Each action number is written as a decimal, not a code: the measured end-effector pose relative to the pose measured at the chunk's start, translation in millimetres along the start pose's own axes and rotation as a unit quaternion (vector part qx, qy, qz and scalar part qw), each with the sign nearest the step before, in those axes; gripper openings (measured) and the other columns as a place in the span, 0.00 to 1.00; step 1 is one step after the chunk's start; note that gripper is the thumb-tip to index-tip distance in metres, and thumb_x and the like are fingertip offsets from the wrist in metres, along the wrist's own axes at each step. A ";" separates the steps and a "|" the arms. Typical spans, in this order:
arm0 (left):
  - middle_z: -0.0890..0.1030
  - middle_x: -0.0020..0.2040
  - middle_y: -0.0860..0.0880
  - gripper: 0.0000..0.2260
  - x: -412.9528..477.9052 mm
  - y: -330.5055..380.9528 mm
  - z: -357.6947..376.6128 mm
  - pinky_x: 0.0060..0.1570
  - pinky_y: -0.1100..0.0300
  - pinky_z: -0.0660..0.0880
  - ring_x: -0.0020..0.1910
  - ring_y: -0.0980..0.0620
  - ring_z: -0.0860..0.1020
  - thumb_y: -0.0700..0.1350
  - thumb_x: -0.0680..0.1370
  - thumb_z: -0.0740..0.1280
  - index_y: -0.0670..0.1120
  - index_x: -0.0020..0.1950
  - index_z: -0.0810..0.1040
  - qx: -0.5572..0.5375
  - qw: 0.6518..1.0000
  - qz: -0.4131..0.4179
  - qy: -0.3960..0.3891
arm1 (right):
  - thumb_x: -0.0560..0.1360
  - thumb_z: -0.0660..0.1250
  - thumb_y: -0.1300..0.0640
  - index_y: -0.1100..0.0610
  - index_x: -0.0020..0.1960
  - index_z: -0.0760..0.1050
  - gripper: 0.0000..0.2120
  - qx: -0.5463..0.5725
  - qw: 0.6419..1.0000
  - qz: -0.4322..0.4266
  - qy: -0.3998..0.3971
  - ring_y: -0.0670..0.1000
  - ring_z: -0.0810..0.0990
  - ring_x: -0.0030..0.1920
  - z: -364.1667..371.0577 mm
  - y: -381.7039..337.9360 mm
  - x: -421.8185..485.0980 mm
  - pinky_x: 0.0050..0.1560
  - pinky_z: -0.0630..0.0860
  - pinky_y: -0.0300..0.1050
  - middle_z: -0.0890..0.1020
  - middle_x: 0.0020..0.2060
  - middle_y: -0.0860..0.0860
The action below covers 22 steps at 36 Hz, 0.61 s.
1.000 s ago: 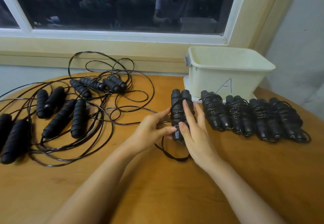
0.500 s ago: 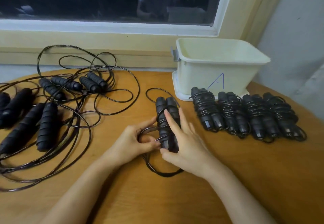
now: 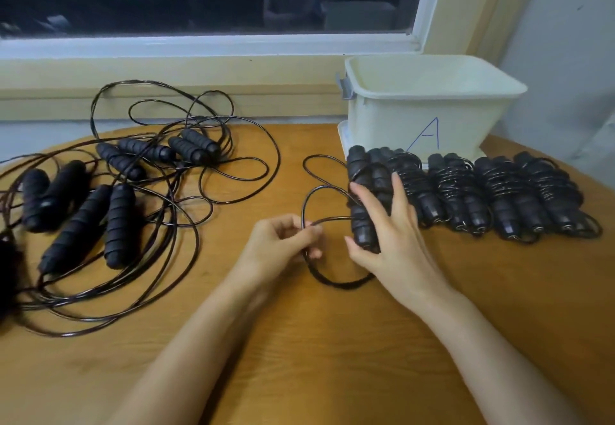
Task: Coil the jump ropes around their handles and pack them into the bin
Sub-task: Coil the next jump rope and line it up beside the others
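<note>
My right hand [image 3: 389, 234] grips a pair of black jump-rope handles [image 3: 364, 188] held together, lying on the wooden table [image 3: 299, 341]. My left hand [image 3: 283, 244] pinches that rope's thin black cord [image 3: 311, 198], which loops loosely beside the handles. Several coiled jump ropes [image 3: 499, 194] lie in a row to the right, in front of the cream bin [image 3: 429, 105] marked "A". A tangle of uncoiled ropes [image 3: 116, 191] with black handles spreads over the table's left side.
The bin stands on its lid at the table's far right, near the grey wall [image 3: 565, 58]. A window sill [image 3: 166, 85] runs behind the table. The tangled cords reach the left edge of the view.
My left hand has drawn away from the handles to the left, pulling out a loop of cord. The right hand has kept its hold on the handles, next to the coiled row.
</note>
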<state>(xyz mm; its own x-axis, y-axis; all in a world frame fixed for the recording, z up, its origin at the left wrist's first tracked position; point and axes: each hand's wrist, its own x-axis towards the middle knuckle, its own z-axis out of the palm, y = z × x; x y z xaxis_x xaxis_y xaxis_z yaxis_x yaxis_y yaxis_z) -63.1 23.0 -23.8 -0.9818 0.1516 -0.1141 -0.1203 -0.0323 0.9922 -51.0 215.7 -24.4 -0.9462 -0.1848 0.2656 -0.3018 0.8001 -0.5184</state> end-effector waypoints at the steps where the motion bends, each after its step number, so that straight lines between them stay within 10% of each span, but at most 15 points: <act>1: 0.83 0.41 0.43 0.05 -3.4 1.1 1.3 0.49 0.53 0.79 0.40 0.49 0.82 0.43 0.76 0.70 0.41 0.47 0.81 -0.035 0.999 -0.018 -0.029 | 0.77 0.69 0.48 0.37 0.78 0.52 0.37 0.005 1.000 0.003 0.007 0.52 0.52 0.75 -0.7 1.2 -0.4 0.67 0.58 0.44 0.37 0.79 0.47; 4: 0.77 0.32 0.46 0.09 -19.6 14.2 3.4 0.41 0.55 0.79 0.31 0.51 0.77 0.49 0.77 0.66 0.43 0.48 0.77 -0.090 0.989 -0.028 -0.112 | 0.77 0.69 0.50 0.41 0.78 0.54 0.36 0.014 1.000 -0.012 0.017 0.51 0.57 0.74 -3.4 2.5 -1.4 0.64 0.59 0.41 0.39 0.79 0.41; 7: 0.70 0.27 0.54 0.14 -29.0 25.8 -11.3 0.30 0.66 0.68 0.26 0.58 0.68 0.56 0.78 0.62 0.46 0.49 0.78 0.175 0.975 0.103 -0.092 | 0.77 0.68 0.49 0.42 0.79 0.52 0.37 -0.005 0.999 -0.042 0.003 0.50 0.58 0.73 -7.7 0.9 -2.1 0.64 0.61 0.41 0.41 0.79 0.38; 13: 0.67 0.28 0.57 0.21 -36.9 36.2 -59.9 0.19 0.64 0.63 0.23 0.56 0.68 0.60 0.82 0.51 0.48 0.43 0.75 0.650 0.653 0.387 0.025 | 0.78 0.67 0.48 0.48 0.80 0.54 0.35 -0.051 0.993 -0.104 -0.015 0.48 0.58 0.72 -12.3 -7.3 -18.5 0.66 0.59 0.39 0.49 0.77 0.40; 22: 0.75 0.36 0.49 0.15 -49.2 22.0 -98.7 0.29 0.56 0.70 0.32 0.48 0.74 0.49 0.84 0.55 0.43 0.46 0.76 0.715 0.540 0.445 0.011 | 0.78 0.65 0.47 0.43 0.79 0.52 0.34 -0.097 0.985 -0.116 -0.082 0.48 0.58 0.71 -24.5 3.3 -55.6 0.63 0.74 0.46 0.48 0.77 0.38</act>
<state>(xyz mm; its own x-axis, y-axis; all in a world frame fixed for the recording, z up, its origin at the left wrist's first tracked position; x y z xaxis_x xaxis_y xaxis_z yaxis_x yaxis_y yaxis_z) -32.0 -82.7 -1.4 -0.5615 0.6915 0.4544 0.6208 0.7151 -0.3213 3.5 242.6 -21.0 -0.8651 -0.4529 0.2156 -0.4996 0.8166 -0.2893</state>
